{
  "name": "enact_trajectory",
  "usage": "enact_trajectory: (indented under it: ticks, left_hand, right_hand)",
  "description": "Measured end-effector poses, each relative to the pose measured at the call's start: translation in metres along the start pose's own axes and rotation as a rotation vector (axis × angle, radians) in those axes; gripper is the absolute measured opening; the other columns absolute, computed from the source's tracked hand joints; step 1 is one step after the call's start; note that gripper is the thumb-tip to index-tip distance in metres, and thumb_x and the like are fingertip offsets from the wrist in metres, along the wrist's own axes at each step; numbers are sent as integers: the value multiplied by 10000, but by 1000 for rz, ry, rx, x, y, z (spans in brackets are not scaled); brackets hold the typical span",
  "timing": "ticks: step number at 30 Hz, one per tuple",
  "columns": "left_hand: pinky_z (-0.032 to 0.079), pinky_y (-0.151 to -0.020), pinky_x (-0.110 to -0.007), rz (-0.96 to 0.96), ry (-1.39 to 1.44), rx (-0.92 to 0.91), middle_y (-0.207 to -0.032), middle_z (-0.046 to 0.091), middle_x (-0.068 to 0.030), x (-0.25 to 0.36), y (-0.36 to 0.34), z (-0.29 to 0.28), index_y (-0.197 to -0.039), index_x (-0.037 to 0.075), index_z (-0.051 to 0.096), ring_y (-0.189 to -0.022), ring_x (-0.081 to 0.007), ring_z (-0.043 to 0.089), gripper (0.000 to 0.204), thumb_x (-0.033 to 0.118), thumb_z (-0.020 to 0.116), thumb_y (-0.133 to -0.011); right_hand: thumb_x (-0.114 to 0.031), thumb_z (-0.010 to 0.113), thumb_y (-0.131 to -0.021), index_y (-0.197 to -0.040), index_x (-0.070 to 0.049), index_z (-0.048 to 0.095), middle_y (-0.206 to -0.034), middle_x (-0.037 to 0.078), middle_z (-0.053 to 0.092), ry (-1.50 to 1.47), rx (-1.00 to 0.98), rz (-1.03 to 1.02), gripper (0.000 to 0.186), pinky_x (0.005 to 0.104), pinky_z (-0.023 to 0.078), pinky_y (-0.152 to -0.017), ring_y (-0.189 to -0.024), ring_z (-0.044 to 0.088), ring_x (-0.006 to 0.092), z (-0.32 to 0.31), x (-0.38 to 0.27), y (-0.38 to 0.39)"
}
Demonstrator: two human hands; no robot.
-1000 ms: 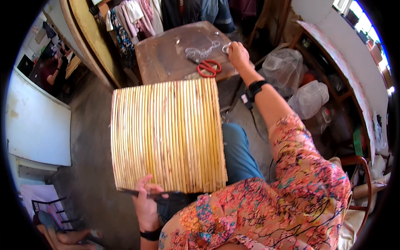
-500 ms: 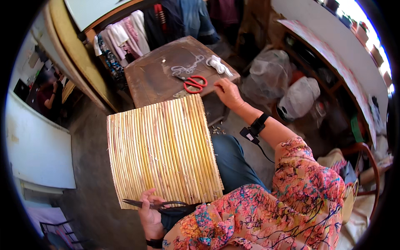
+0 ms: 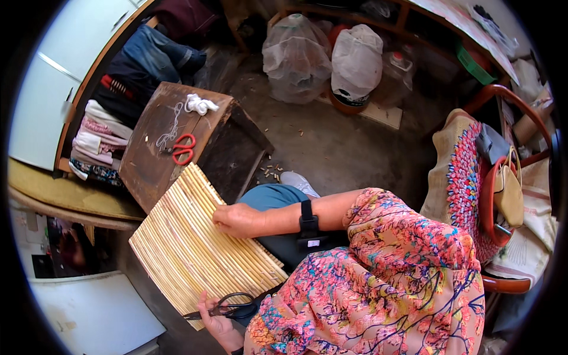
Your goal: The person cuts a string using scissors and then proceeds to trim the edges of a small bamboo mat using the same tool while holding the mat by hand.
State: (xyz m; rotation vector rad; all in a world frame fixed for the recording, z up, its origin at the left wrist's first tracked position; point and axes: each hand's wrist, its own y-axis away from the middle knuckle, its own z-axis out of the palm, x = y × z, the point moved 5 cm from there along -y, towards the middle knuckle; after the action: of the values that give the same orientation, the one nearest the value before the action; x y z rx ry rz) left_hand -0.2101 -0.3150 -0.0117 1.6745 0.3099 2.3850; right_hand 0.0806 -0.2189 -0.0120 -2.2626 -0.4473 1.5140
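A mat of pale yellow reeds [image 3: 183, 248] lies across my lap. My left hand [image 3: 214, 322] is at its lower edge, fingers round black scissors [image 3: 236, 303] with the blades lying along the edge. My right hand [image 3: 234, 220] is on the mat's upper right part, fingers curled; what is in them, if anything, is hidden. Beyond the mat, a wooden table [image 3: 142, 177] bears red-handled scissors [image 3: 184, 151], a bundle of white cord [image 3: 201, 105] and loose thin string [image 3: 168, 133].
Bagged containers [image 3: 355, 65] stand along the back. A chair [image 3: 506, 284] with cushions and a bag [image 3: 509, 195] is at my right. Folded clothes [image 3: 100, 136] fill a shelf at left, by a white cabinet [image 3: 59, 89]. Small bits [image 3: 269, 173] are scattered on the floor.
My right hand has let go of the white cord on the table and moved down onto the mat. The view has turned, so more of the chair and floor shows.
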Motion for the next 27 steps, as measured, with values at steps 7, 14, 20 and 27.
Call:
enact_trajectory:
  ticks: [7,14,20,27]
  left_hand:
    - [451,-492,-238,-124,-120,148,-790,621,-60,4,12,0,-1224,26,439,-637,-163,590,521,429,481,-897]
    - [444,-490,-226,-129,-164,216,-791,620,-51,10,14,8,-1229,27,440,-633,-155,584,532,434,493,-890]
    - [429,-467,-217,-88,-155,220,-775,618,-51,1,11,-8,-1196,41,479,-621,-158,583,534,470,494,-877]
    - [428,-456,-222,-38,-65,225,-776,618,-56,-4,9,-10,-1203,36,475,-600,-169,582,547,477,485,-879]
  right_hand:
    - [-99,542,-760,-916,-24,506,-892,152,527,-68,-36,56,176,422,475,-669,-779,573,342,-7,4,1]
    - [-47,529,-726,-981,-19,489,-1027,158,473,-87,115,128,260,414,454,-769,-978,506,332,-18,5,-3]
    - [-39,542,-707,-1160,8,401,-1144,196,452,55,215,240,477,410,414,-880,-1073,464,343,-24,12,-8]
    - [-98,579,-724,-1236,5,346,-1108,229,493,-79,-99,396,572,418,408,-888,-1047,491,370,-20,17,-7]
